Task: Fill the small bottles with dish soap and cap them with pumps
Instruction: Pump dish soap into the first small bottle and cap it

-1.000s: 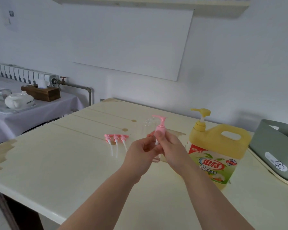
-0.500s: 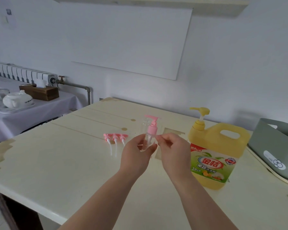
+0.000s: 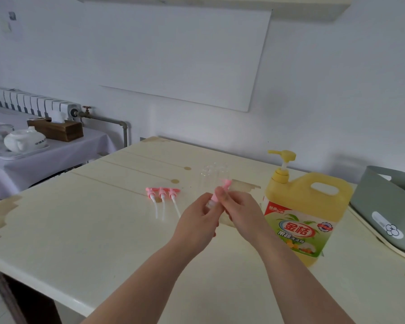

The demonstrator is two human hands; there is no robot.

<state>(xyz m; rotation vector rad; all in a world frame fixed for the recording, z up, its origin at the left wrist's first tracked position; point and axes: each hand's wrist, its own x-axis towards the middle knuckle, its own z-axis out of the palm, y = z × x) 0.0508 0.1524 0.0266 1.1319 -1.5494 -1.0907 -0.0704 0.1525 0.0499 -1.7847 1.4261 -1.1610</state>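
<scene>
Over the table [image 3: 80, 235], beside the jug [image 3: 306, 195], the left hand [image 3: 195, 222] grips a small bottle [image 3: 210, 204] while the right hand [image 3: 242, 212] pinches its pump [image 3: 226, 184]. A crooked twist could cross-thread the cap and later leak soap.

Cream table [image 3: 80, 230]: you face it directly.
Grey-green basin [image 3: 384, 206]: on the table's right edge.
Teapot [image 3: 24, 141]: off the table's left.
Wooden box [image 3: 56, 130]: off the table's left.
Whiteboard [image 3: 185, 54]: on the wall above the table.

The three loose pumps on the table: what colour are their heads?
The pumps have pink heads with white tubes, clearest in the head view.
</scene>
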